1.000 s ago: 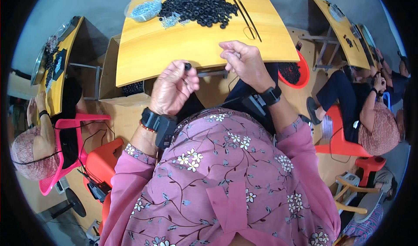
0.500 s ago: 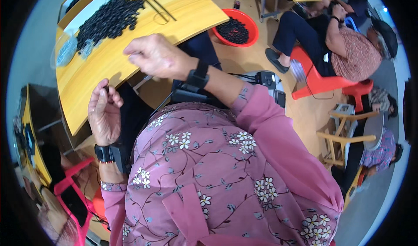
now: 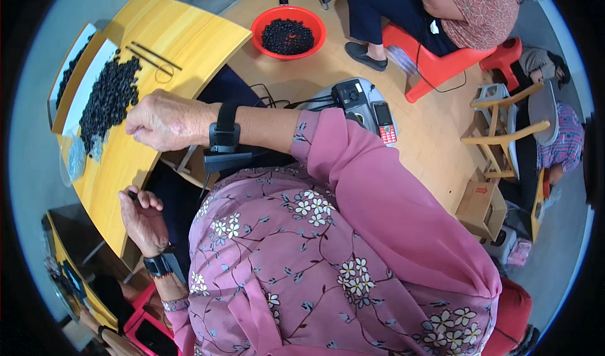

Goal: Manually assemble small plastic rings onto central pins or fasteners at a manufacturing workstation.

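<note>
Evidently, left hand (image 3: 144,227): thumb and fingers are pinching a small black piece (image 3: 132,196), probably steadying it.
Right hand (image 3: 170,122): hanging curled over the table (image 3: 195,37); contents, I can't tell.
Black pile (image 3: 112,97): lying beyond, presumably for easy reach.

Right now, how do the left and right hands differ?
The left hand shows its palm; the right hand, its back. The left hand pinches a small black piece; the right hand's grip is hidden. The right hand appears nearer the pile of black pieces than the left. Both wear black wristbands.
</note>
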`<state>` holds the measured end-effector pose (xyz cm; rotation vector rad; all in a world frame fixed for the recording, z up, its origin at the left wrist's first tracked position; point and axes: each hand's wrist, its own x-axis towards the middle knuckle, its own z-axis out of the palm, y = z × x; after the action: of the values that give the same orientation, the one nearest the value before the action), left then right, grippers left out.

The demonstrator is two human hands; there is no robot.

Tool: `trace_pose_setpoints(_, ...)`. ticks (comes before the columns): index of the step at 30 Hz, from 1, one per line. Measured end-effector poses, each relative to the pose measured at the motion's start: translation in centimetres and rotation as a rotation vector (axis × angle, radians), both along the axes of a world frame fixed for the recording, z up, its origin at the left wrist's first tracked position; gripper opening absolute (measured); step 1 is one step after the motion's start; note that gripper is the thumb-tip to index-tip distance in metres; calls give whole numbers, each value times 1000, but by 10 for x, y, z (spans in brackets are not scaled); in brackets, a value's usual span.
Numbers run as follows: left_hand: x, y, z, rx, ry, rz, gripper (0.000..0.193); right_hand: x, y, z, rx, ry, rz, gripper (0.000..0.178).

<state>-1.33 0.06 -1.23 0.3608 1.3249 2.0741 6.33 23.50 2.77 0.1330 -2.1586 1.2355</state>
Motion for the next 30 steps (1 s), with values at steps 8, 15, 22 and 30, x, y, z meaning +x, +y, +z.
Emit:
trace_pose_setpoints(8, -16, 3, 6, -114, 128, 98, 19, 19, 6, 4, -111, -9, 19, 18)
trace_pose_setpoints(15, -45, 4, 21, -218, 291, 272, 24, 28, 5, -1, -95, -98, 56, 17)
trace_pose_setpoints(22, -74, 16, 21, -193, 244, 184, 25, 44, 25, 1, -157, -64, 99, 15)
trace_pose_setpoints(30, -72, 54, 26, -248, 327, 146, 26, 74, 87, 0, -592, -204, -101, 18)
